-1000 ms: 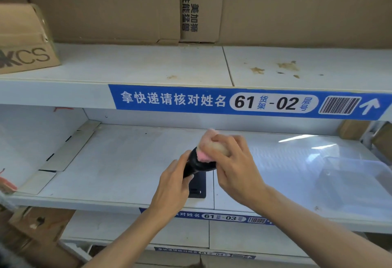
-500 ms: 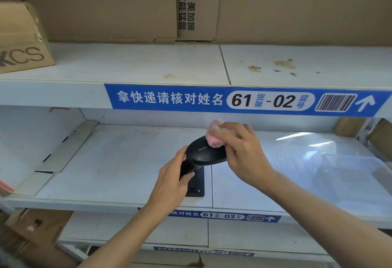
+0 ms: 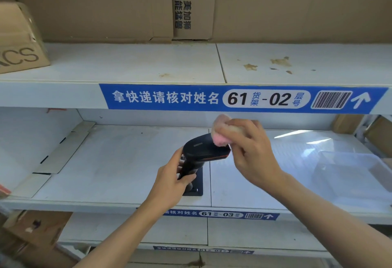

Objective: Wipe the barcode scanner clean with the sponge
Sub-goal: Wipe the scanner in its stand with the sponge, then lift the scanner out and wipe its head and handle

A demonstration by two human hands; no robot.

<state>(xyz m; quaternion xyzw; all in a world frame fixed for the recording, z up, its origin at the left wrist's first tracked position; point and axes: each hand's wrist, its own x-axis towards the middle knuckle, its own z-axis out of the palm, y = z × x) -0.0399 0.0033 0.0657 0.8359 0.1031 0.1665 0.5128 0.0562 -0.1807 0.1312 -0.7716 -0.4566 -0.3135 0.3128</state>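
A black barcode scanner (image 3: 200, 151) with an orange trim line is held up in front of the middle shelf. My left hand (image 3: 171, 179) grips its handle from below. My right hand (image 3: 251, 151) holds a pink and yellow sponge (image 3: 221, 134) pressed on the top of the scanner's head near its front end. My fingers cover most of the sponge. The scanner's black base plate (image 3: 198, 185) lies on the white shelf (image 3: 118, 161) under my left hand.
A clear plastic tray (image 3: 350, 174) sits on the shelf at the right. Large cardboard boxes (image 3: 106, 4) fill the upper shelf. A blue label strip (image 3: 239, 98) runs along the upper shelf's edge just above my right hand. More cardboard lies at the lower left.
The scanner's head has tilted from pointing away to lying sideways with its top showing. My right hand with the sponge has slid up and right along the head.
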